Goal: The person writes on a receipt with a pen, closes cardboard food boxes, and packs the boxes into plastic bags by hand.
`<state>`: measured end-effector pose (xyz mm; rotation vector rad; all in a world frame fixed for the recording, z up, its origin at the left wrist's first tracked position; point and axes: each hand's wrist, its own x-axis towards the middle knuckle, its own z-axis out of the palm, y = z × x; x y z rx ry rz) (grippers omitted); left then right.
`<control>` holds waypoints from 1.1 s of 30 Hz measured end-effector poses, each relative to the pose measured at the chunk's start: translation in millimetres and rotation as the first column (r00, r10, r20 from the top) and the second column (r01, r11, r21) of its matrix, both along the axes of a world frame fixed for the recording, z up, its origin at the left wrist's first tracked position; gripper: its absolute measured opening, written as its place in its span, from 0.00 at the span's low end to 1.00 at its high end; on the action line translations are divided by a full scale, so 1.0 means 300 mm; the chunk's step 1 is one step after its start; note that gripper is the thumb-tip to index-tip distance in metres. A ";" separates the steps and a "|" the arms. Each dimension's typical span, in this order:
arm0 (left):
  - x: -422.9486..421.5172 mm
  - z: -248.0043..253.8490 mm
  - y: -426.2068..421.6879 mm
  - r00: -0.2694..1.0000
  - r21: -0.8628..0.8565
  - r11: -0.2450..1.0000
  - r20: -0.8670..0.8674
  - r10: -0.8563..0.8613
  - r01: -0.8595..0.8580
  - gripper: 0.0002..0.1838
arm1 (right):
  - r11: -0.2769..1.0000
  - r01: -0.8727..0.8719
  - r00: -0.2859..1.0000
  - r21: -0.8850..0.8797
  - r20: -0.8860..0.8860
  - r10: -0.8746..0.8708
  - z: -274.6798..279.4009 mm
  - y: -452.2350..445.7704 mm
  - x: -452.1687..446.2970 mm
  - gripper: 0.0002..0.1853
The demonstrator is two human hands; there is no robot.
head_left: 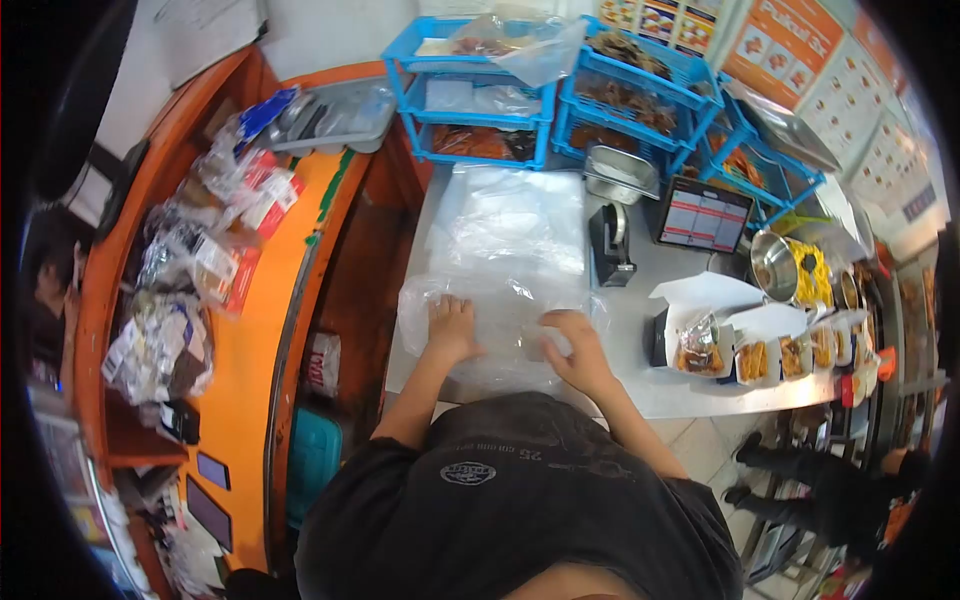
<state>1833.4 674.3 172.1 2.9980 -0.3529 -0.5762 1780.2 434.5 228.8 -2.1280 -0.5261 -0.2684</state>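
Clear plastic bags [508, 225] lie in a flat stack on the metal table, with a loose, crumpled bag [490, 309] at their near end. My left hand [453, 328] rests on the left part of this loose plastic, fingers spread. On its right part is my right hand [574, 345], fingers bent and thumb apart from them; whether it pinches the thin film is too unclear to tell. A black tape dispenser [611, 245] stands right of the stack.
Blue racks [475, 108] line the back. A tablet [703, 214], open food boxes [700, 345] and a metal bowl [773, 265] sit to the right. An orange counter [250, 350] stands left. Another person [820, 495] is at lower right.
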 end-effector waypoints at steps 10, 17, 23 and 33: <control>0.046 0.248 -0.070 0.886 -0.478 0.778 0.413 -0.211 0.408 0.07 | 0.695 0.706 0.703 -0.138 0.020 -0.710 -0.375 -0.246 -0.194 0.05; 0.080 0.102 0.005 0.891 -0.433 0.833 0.430 -0.145 0.345 0.09 | 0.725 0.661 0.742 -0.193 0.021 -0.671 -0.401 -0.227 -0.194 0.05; 0.060 0.061 0.149 0.827 -0.428 0.875 0.559 0.058 0.227 0.15 | 0.704 0.642 0.740 -0.303 0.004 -0.673 -0.427 -0.237 -0.173 0.07; 0.031 0.451 0.720 0.120 -0.605 0.757 0.756 0.643 -0.245 0.09 | 0.702 0.621 0.755 -0.349 0.024 -0.655 -0.399 -0.220 -0.170 0.08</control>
